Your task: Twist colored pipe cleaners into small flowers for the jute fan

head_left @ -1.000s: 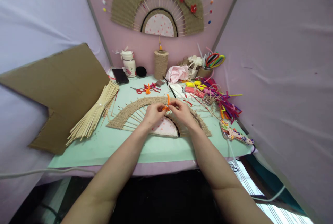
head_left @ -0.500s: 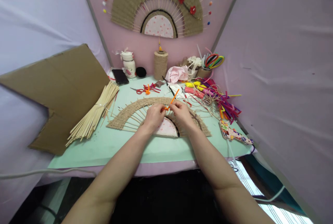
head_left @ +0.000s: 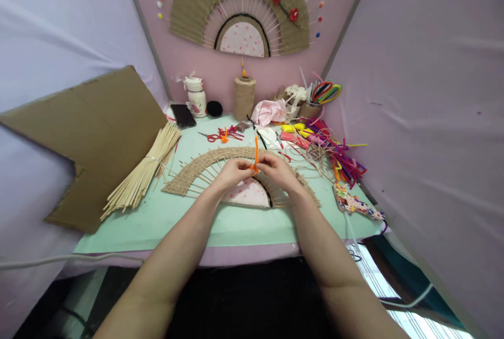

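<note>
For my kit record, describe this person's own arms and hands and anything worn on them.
The left hand and right hand are ungloved, with no ring, watch or bracelet to be seen. The left arm and right arm are bare to the picture's edge, no sleeve showing. Finer detail is too small to tell.

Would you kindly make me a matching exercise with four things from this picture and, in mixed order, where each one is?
Things:
1. Upright orange stem
2. Twine spool
3. Bundle of pale sticks
4. Fan with red flowers

Places:
A. Beside the brown cardboard
B. Up against the pink wall
C. Pinched by the left hand and right hand
D. Standing at the table's back

Pairs: 1-C, 2-D, 3-A, 4-B
</note>
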The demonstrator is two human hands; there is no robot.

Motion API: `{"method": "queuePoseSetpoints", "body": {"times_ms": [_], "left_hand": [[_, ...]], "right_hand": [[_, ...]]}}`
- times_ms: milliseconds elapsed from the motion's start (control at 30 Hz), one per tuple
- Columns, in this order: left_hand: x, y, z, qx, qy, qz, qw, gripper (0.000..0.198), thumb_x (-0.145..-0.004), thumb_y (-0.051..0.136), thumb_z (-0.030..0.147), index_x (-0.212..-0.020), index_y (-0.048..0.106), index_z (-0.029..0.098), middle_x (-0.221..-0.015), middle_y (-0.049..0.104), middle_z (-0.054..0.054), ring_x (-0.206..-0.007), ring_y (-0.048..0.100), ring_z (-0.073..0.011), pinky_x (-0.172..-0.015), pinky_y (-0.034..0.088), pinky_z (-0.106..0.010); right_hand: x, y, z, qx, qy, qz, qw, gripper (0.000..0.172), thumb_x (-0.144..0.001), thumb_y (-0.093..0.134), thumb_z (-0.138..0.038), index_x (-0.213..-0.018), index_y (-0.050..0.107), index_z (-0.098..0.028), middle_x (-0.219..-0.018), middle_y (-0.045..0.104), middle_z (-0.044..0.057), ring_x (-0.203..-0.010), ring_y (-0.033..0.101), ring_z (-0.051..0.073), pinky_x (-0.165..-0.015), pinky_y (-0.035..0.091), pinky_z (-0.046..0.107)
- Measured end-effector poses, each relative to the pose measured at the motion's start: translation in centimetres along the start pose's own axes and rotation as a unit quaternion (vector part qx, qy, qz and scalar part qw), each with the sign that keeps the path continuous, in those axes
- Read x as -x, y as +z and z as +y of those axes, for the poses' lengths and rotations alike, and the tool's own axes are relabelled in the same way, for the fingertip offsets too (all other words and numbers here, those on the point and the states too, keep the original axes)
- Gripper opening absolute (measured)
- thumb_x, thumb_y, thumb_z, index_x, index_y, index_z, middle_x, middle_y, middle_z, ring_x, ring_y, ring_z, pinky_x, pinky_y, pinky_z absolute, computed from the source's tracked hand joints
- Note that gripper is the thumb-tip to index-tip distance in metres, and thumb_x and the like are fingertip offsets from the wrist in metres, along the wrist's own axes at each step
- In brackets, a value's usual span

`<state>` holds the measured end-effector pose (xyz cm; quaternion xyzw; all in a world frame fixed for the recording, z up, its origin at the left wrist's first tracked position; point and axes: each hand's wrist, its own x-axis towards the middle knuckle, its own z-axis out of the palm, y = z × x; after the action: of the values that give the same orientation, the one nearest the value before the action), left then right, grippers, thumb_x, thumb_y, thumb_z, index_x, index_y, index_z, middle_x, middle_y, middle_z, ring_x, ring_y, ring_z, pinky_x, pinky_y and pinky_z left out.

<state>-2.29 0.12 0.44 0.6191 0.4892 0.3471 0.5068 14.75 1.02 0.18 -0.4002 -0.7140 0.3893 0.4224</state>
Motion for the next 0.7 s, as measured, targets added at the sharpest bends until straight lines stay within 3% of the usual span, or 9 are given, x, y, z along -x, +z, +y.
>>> {"method": "queuePoseSetpoints", "body": {"times_ms": [167, 333, 500, 600, 700], "left_hand": [[-0.2, -1.4, -0.3, 0.035, -0.051, -0.056, 0.997, 0.022, -0.061, 0.067, 0.034, -0.066, 0.066, 0.013, -0.052, 0.053, 0.002, -0.046, 0.041, -0.006, -0.044, 0.03, -0.019], [0.0, -1.4, -0.1, 0.088, -0.059, -0.065, 0.992, 0.022, -0.06, 0.069, 0.034, -0.068, 0.067, 0.013, -0.062, 0.061, -0.002, -0.054, 0.05, -0.009, -0.051, 0.039, -0.02], [0.1, -0.6, 0.3, -0.017, -0.003, 0.031, 0.999, 0.019, -0.064, 0.064, 0.031, -0.068, 0.067, 0.013, -0.054, 0.056, 0.001, -0.049, 0.046, -0.0085, -0.05, 0.035, -0.021], [-0.1, 0.0, 0.2, -0.079, 0.047, 0.09, 0.992, 0.022, -0.066, 0.063, 0.032, -0.075, 0.069, 0.013, -0.067, 0.065, -0.002, -0.061, 0.055, -0.0125, -0.058, 0.04, -0.023], [-0.3, 0.4, -0.2, -0.113, 0.07, 0.112, 0.985, 0.022, -0.068, 0.062, 0.031, -0.079, 0.07, 0.013, -0.074, 0.069, -0.005, -0.069, 0.059, -0.0156, -0.064, 0.042, -0.024]], "right_hand": [[0.2, 0.3, -0.6, 0.153, -0.122, -0.027, 0.98, 0.015, -0.085, 0.05, -0.023, -0.075, 0.06, -0.02, -0.08, 0.058, 0.004, -0.079, 0.051, 0.018, -0.073, 0.039, 0.03], [0.7, 0.6, -1.0, 0.275, -0.148, -0.025, 0.95, 0.012, -0.084, 0.051, -0.018, -0.081, 0.063, -0.021, -0.084, 0.059, 0.007, -0.084, 0.049, 0.021, -0.075, 0.037, 0.033], [0.5, 1.2, -0.7, 0.121, -0.068, 0.062, 0.988, 0.012, -0.084, 0.051, -0.026, -0.081, 0.061, -0.02, -0.082, 0.062, 0.004, -0.077, 0.055, 0.018, -0.072, 0.041, 0.031], [0.2, 1.4, -0.5, 0.017, -0.015, 0.107, 0.994, 0.013, -0.08, 0.055, -0.031, -0.079, 0.06, -0.019, -0.079, 0.062, 0.003, -0.073, 0.056, 0.016, -0.069, 0.043, 0.029], [0.1, 1.4, -0.2, -0.028, 0.011, 0.126, 0.992, 0.014, -0.078, 0.054, -0.03, -0.083, 0.061, -0.019, -0.082, 0.063, 0.002, -0.069, 0.054, 0.014, -0.066, 0.043, 0.028]]}}
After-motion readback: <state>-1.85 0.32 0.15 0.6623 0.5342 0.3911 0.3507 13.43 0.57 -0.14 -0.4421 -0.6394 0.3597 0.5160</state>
